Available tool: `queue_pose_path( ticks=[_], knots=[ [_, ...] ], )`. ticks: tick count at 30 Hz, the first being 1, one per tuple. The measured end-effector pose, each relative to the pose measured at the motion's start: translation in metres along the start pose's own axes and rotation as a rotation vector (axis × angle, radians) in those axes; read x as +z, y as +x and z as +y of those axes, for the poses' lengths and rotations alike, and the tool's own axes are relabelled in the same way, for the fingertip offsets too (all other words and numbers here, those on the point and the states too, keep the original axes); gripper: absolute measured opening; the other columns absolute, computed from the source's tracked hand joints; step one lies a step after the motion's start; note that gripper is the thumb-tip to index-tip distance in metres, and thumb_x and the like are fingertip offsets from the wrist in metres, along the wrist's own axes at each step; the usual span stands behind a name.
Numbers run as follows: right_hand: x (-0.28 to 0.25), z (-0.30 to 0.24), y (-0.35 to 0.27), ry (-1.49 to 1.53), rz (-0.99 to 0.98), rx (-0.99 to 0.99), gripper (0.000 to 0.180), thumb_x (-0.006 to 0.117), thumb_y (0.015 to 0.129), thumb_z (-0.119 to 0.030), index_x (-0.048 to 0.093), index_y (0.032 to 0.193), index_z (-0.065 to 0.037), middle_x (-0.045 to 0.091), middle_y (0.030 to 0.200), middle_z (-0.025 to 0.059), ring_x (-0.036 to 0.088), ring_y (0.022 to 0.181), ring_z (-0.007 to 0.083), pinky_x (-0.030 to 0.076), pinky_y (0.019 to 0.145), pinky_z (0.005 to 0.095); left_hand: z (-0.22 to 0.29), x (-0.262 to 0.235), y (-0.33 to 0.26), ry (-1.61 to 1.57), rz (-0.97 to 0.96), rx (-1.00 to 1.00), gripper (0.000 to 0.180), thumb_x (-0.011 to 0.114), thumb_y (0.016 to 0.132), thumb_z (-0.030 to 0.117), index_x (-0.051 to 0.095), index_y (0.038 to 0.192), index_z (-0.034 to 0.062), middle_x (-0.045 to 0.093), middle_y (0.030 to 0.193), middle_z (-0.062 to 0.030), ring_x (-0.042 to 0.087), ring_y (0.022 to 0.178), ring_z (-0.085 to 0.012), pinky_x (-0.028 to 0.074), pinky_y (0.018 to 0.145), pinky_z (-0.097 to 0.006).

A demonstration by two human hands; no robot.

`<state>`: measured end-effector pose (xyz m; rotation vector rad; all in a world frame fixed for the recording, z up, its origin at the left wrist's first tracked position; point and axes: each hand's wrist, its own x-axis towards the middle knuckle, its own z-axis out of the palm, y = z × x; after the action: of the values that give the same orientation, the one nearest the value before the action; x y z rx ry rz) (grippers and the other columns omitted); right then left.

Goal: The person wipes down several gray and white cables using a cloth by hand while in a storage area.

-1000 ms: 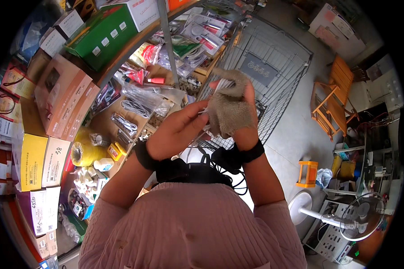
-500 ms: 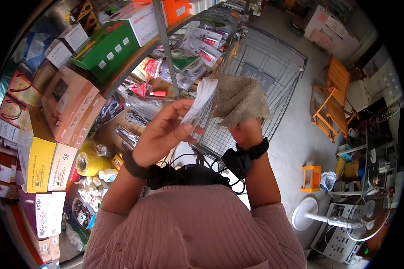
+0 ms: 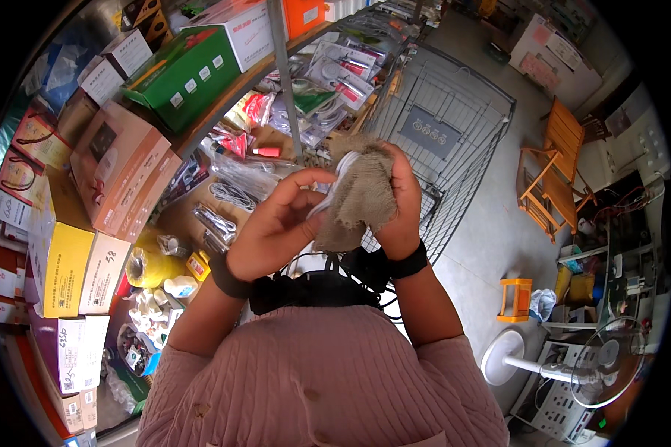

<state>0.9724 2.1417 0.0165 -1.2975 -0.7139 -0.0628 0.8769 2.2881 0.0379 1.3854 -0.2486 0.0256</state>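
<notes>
Together both hands (image 3: pixel 335 216) wrap a brown cloth (image 3: pixel 361 197) round a white packet (image 3: pixel 341 173)

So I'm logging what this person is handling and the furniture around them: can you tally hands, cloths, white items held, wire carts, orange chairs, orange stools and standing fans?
Hands: 2 (left hand, right hand)
Brown cloth: 1
White item, partly wrapped in the cloth: 1
Wire cart: 1
Orange chair: 1
Orange stool: 1
Standing fan: 1
Total: 8

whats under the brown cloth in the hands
A white packet sticks out at the brown cloth's left edge, pinched by the left hand. The rest of it, and the right hand's palm, are covered.
</notes>
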Motion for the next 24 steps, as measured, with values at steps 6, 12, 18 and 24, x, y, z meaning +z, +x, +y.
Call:
queue_pose_path(
  ticks=[6,12,18,24],
  knots=[
    [-0.014,0.025,-0.005,0.127,-0.053,0.102,0.043,0.059,0.081,-0.021,0.046,0.117,-0.002,0.055,0.109,0.0093,0.055,0.098,0.0176,0.046,0.083,0.0299,0.003,0.0,-0.006,-0.086,0.035,-0.067,0.053,0.053,0.084,-0.005,0.032,0.131,0.0086,0.056,0.099,-0.0035,0.052,0.091,-0.0079,0.042,0.077,-0.023],
    [-0.007,0.016,-0.008,0.052,-0.116,0.14,0.048,0.057,0.085,-0.025,0.041,0.124,-0.002,0.05,0.119,0.0108,0.052,0.105,0.0188,0.045,0.087,0.0313,0.006,-0.006,-0.004,-0.001,0.151,-0.013,0.052,0.055,0.084,-0.004,0.036,0.131,0.0046,0.057,0.093,-0.0025,0.051,0.086,-0.0069,0.042,0.077,-0.024],
    [0.014,0.003,0.0,0.126,-0.092,0.066,0.052,0.067,0.075,-0.008,0.043,0.121,0.0,0.056,0.109,0.0087,0.054,0.098,0.0135,0.045,0.083,0.0277,-0.018,-0.012,-0.009,0.256,0.137,0.089,0.051,0.057,0.083,-0.003,0.039,0.13,0.0018,0.058,0.095,-0.0034,0.053,0.093,-0.0079,0.044,0.077,-0.023],
    [0.007,0.001,-0.003,0.034,-0.062,0.029,0.038,0.062,0.077,-0.006,0.051,0.112,0.002,0.061,0.098,0.0077,0.058,0.088,0.0132,0.046,0.078,0.0263,-0.008,-0.001,-0.003,0.141,0.106,0.018,0.038,0.058,0.083,-0.001,0.046,0.119,-0.0001,0.059,0.097,-0.0041,0.057,0.091,-0.0095,0.046,0.079,-0.024]
  ],
)
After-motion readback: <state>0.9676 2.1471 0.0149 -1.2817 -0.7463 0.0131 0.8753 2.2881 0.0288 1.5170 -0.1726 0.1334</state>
